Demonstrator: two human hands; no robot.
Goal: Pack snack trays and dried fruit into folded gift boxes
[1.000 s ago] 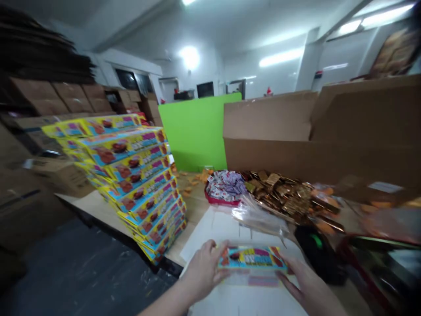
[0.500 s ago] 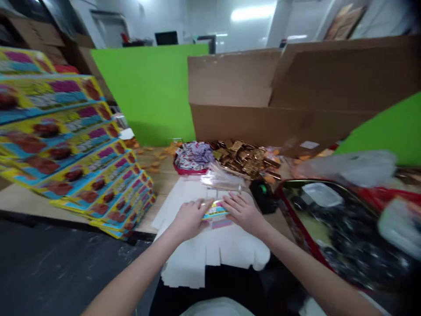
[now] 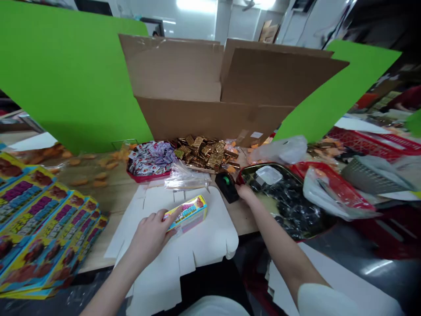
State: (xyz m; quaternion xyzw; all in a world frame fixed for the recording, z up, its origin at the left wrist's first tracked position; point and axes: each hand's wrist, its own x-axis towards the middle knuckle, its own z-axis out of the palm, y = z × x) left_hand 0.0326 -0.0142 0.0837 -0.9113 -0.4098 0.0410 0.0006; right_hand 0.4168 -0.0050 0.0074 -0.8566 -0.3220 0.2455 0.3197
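My left hand [image 3: 151,231] rests on a small colourful box [image 3: 187,213], fingers curled over its near end, pinning it on a stack of white flat cartons [image 3: 184,245]. My right hand [image 3: 245,193] reaches right to a black tape dispenser [image 3: 226,186] with a green core, its fingers touching the dispenser's right side. Just behind the box lies a bundle of clear plastic bags [image 3: 186,177]. Further back sit a red tray of small purple-white sachets [image 3: 149,160] and a heap of gold-wrapped pieces [image 3: 205,151].
A big open cardboard box [image 3: 213,92] stands at the back between green boards [image 3: 66,83]. Stacks of printed yellow-blue cartons [image 3: 39,219] fill the left. At the right are a tray of dark pieces [image 3: 289,206], red baskets [image 3: 362,140] and plastic bags.
My right hand left the small box and went right to the tape dispenser. My left hand stays on the box, which now lies turned at an angle. The camera view swung right and down.
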